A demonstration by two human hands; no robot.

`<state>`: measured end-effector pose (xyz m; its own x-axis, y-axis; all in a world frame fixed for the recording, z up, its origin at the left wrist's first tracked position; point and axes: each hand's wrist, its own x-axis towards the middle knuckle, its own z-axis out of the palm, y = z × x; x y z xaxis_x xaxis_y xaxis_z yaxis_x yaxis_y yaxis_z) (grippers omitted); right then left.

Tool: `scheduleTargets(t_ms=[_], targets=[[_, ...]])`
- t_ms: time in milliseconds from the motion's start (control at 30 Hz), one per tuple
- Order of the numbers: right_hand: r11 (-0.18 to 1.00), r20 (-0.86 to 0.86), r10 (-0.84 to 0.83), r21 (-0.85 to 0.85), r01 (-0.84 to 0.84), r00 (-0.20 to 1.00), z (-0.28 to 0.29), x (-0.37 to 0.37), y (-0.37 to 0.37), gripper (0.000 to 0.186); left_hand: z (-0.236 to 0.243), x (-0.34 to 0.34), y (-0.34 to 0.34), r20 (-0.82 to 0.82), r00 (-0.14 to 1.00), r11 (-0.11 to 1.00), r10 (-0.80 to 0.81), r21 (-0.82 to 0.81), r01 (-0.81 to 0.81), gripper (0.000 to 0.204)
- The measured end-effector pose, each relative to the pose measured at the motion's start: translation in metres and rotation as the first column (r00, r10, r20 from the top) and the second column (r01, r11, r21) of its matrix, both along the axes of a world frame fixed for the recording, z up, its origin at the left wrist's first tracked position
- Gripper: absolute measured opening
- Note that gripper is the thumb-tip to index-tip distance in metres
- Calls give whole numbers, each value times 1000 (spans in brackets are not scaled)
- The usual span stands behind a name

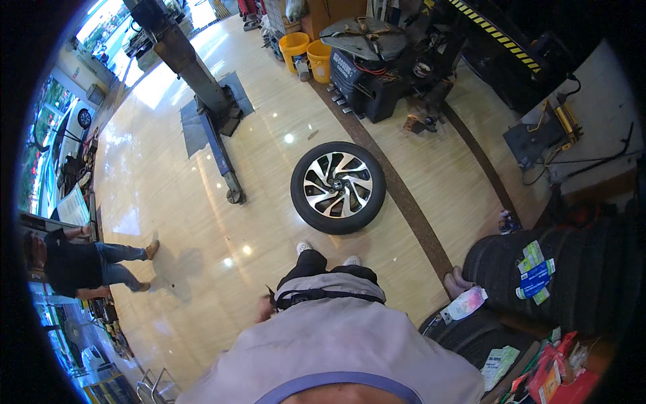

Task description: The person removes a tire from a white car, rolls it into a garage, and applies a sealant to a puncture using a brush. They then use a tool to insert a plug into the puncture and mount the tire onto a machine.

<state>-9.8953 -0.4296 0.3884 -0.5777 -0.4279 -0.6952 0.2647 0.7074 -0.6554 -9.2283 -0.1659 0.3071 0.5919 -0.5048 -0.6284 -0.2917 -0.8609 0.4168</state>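
My left hand (264,309) hangs beside my hip, smeared by motion. A thin dark thing (271,294) shows next to it, against my clothes; whether the fingers hold it I cannot make out. My right hand is out of the picture. On the floor just ahead of my shoes lies a car wheel (338,184), flat, its black-and-silver alloy rim facing up inside a black tyre (371,214). Neither hand touches the wheel.
A lift post (195,74) with a low arm (221,158) stands ahead left. Yellow buckets (294,47) and a tyre-changing machine (367,74) are ahead right. Stacked tyres (572,269) line the right side. A person (74,262) walks at the left.
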Motion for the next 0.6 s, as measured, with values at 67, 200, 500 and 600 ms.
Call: scheduleTargets(t_ms=[67,200,500,600], targets=[[1000,25,1,-9,0,1000,-3,-6,-9,40,19,24,-39,102,994,996,-34,-73,42,43],[1000,12,-21,13,21,1000,-5,-42,-12,41,108,-5,-144,-126,974,976,-189,-135,172,45],[1000,26,-6,15,6,1000,3,-43,-60,42,247,-131,-328,-423,264,412,-867,-309,857,38],[999,45,5,49,-7,999,4,-28,-64,43,254,-125,-363,-375,252,372,-892,-291,882,39]])
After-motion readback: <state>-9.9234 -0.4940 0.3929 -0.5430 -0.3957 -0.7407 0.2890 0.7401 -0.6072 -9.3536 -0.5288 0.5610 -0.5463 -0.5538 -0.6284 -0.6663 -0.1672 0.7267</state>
